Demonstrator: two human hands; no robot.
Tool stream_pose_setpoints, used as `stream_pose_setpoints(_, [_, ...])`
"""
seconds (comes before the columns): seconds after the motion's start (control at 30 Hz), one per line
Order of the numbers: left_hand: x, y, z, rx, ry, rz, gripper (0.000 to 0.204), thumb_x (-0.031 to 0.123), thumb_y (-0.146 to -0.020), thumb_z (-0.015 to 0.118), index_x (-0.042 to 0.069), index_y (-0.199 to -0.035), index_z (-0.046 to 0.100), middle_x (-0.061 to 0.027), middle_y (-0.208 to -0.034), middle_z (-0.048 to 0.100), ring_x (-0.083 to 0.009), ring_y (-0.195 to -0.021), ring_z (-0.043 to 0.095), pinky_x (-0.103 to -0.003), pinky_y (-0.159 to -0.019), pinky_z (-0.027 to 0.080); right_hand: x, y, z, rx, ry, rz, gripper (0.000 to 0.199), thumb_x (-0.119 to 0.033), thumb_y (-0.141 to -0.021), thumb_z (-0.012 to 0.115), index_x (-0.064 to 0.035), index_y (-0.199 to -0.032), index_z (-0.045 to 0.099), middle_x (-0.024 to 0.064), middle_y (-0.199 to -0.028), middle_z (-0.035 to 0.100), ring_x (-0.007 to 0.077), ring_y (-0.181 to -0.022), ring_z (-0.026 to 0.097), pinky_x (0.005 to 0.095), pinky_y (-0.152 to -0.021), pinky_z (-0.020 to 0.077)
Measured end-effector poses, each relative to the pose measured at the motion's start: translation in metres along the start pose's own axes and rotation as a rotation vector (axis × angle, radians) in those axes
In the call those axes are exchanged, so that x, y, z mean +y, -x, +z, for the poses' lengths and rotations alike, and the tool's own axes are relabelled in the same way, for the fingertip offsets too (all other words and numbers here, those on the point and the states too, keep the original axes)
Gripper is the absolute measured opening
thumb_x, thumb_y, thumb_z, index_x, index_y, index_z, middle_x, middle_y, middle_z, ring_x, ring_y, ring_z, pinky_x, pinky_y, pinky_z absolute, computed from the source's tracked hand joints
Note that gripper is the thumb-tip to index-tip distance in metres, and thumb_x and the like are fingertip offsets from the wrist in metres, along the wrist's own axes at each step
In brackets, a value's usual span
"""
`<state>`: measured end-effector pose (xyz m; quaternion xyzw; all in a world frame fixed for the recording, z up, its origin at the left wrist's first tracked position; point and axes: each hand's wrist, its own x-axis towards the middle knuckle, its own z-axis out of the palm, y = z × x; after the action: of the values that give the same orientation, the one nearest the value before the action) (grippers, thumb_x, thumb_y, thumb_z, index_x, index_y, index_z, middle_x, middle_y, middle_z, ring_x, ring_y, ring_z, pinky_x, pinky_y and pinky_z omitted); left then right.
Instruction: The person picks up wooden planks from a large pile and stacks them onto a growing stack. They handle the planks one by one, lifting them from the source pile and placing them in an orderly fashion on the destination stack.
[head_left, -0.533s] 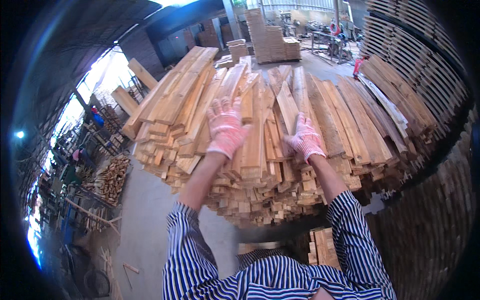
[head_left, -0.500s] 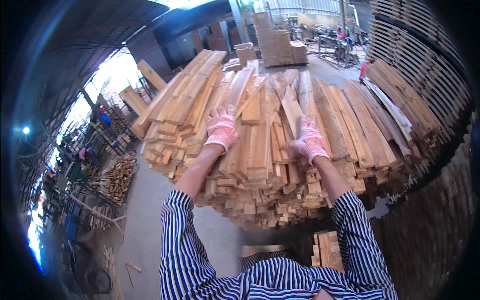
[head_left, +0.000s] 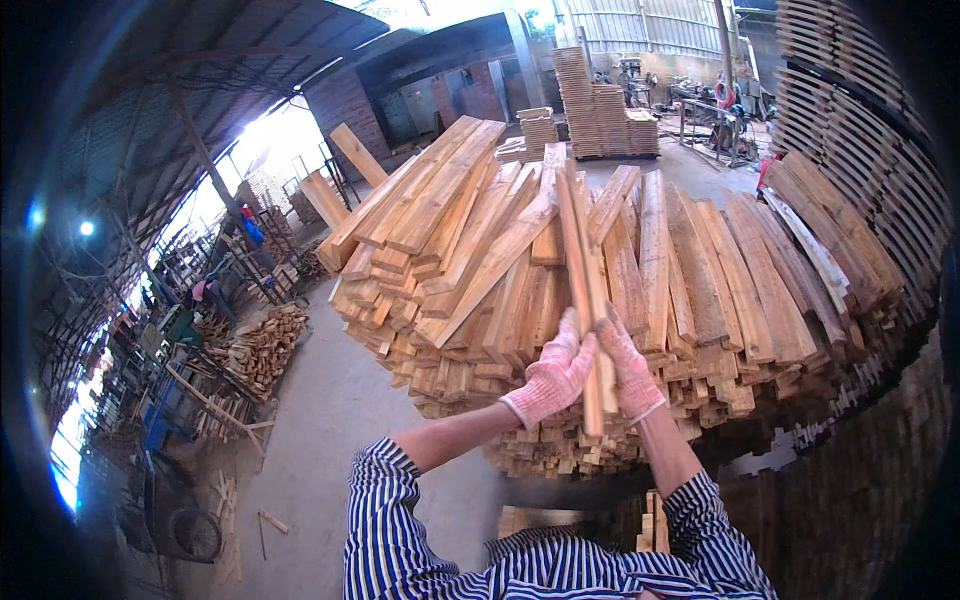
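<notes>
Pressed between my two pink-and-white gloved hands is a long wooden board (head_left: 578,260), turned on edge, its near end jutting past the front of the pile. My left hand (head_left: 555,374) closes on its left side, and my right hand (head_left: 627,370) grips the right side. A second board may lie against it; blur hides this. Beneath and around them spreads a big pile of sawn planks (head_left: 725,285), many lying lengthwise away from me. One plank (head_left: 495,265) slants across the others just left of my hands.
Tall stacked timber (head_left: 860,130) rises at the right. Behind the pile stand neat board stacks (head_left: 595,110) and a metal frame (head_left: 712,130). On the left are a heap of wood pieces (head_left: 262,350), a bent-over person (head_left: 210,292) and a wheel (head_left: 195,533). Grey floor (head_left: 350,450) borders the pile.
My hands, earlier spread apart on the planks, have come together around one board and drawn nearer to me. The view has shifted left, and a plank now slants across the pile.
</notes>
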<state>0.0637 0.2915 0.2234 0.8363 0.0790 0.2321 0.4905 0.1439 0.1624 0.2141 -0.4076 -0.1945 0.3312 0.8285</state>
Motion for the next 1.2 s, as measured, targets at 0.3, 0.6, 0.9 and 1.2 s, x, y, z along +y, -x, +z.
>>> stream_pose_setpoints(0.3, [0.071,-0.194,-0.255,0.564,-1.266,-0.020,0.075,0.061,-0.075,0.076,0.002,-0.120,0.068,-0.0218,-0.120,0.069,-0.0362,-0.112,0.066,-0.044,-0.098,0.051,0.004,0.025,-0.050,0.038,-0.036,-0.001,0.057,-0.031,-0.090,0.076,-0.0051,-0.137,0.056,0.0096,-0.110,0.072,0.0215,-0.091,0.073,0.0379,-0.077,0.0629])
stream_pose_setpoints(0.6, [0.104,-0.232,-0.264,0.276,-1.320,-0.410,0.073,0.046,-0.067,0.088,0.002,-0.122,0.070,-0.0210,-0.122,0.071,-0.0328,-0.107,0.072,-0.043,-0.088,0.058,0.015,0.030,-0.061,-0.049,-0.278,0.234,0.052,-0.039,-0.091,0.073,-0.0021,-0.128,0.065,0.0097,-0.107,0.073,0.0204,-0.094,0.072,0.0348,-0.084,0.0596])
stream_pose_setpoints(0.9, [0.058,-0.221,-0.242,0.201,-1.132,-0.314,0.111,0.051,-0.068,0.085,-0.006,-0.150,0.035,-0.0307,-0.138,0.057,-0.0405,-0.125,0.060,-0.044,-0.106,0.048,0.013,0.036,-0.054,-0.022,-0.240,0.205,0.055,-0.039,-0.093,0.068,-0.0006,-0.132,0.062,0.0167,-0.114,0.073,0.0270,-0.095,0.073,0.0389,-0.083,0.0611])
stream_pose_setpoints(1.2, [0.088,-0.182,-0.227,-0.031,-0.739,-0.202,0.069,0.047,-0.076,0.079,-0.002,-0.122,0.064,-0.0283,-0.129,0.062,-0.0336,-0.115,0.066,-0.042,-0.094,0.052,0.007,0.060,-0.045,-0.054,-0.113,0.101,0.073,-0.037,-0.087,0.079,-0.0023,-0.144,0.050,0.0136,-0.126,0.069,0.0242,-0.107,0.069,0.0390,-0.087,0.0605])
